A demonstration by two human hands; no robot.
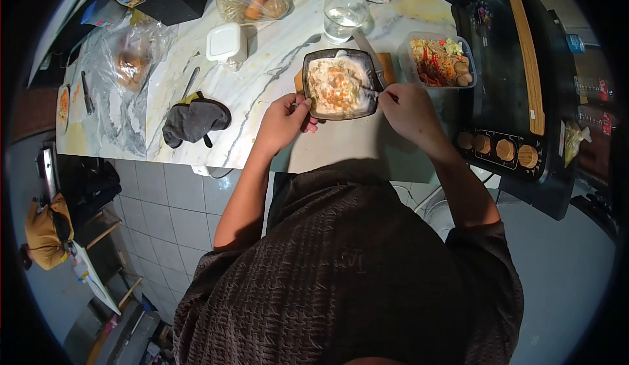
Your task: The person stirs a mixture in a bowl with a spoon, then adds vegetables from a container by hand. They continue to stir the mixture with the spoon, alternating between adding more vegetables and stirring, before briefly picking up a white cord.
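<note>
1. One counter (262, 76) spans the work; its marble gives firm footing, best used with wrists low and relaxed.
2. Oven (501, 50) stands at 3 o'clock from the bowl; the right elbow does well to swing short of it.
3. Board (390, 69) shows past the bowl at 2 and 9 o'clock. Whether the bowl rests on it or is held just over it, I cannot tell; resting flat would be steadier.
4. Bowl (368, 63) sits between the hands, pale, orange-flecked mix (335, 86) spread wide inside. Level handling suits it, as a tilt could spill over the rim.
5. Tub (405, 63) of food is at 2 o'clock, near enough for a knuckle to bump.
6. Left hand (282, 124) pinches the rim at 8 o'clock, thumb above, fingers curled under: a sound anchor.
7. Right hand (414, 113) pinches what seems a fork at 4 o'clock; a light grip and small strokes would serve best.
8. Glass (341, 27) is at 12 o'clock, just beyond the rim, so avoid pushing forward.
9. Fork (371, 92) lies at the rim; angle it shallowly to spare the wall.
</note>
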